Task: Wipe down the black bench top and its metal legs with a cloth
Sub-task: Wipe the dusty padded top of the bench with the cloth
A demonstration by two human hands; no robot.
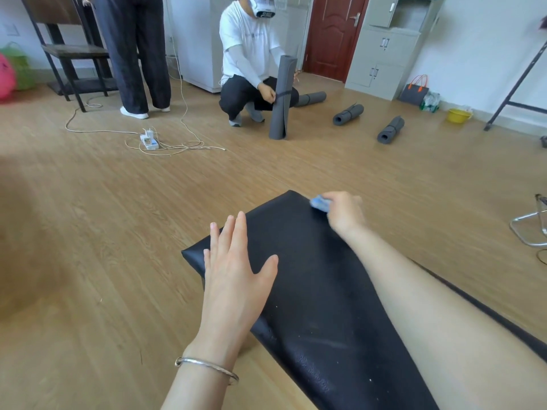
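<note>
The black padded bench top (pixel 310 279) runs from the lower right toward the middle of the view, its surface dotted with pale specks. My left hand (pixel 233 267) lies flat with straight fingers on the bench's near left edge. My right hand (pixel 344 213) reaches to the far end and grips a small blue cloth (pixel 319 203), held against the top near the far corner. The metal legs are hidden beneath the pad.
A crouching person (pixel 248 63) holds an upright grey rolled mat (pixel 281 99); more rolled mats (pixel 390 130) lie on the wooden floor. A power strip (pixel 149 142) with cables lies at left. A second person (pixel 139 54) stands by a dark table. A chrome frame (pixel 529 229) sits at right.
</note>
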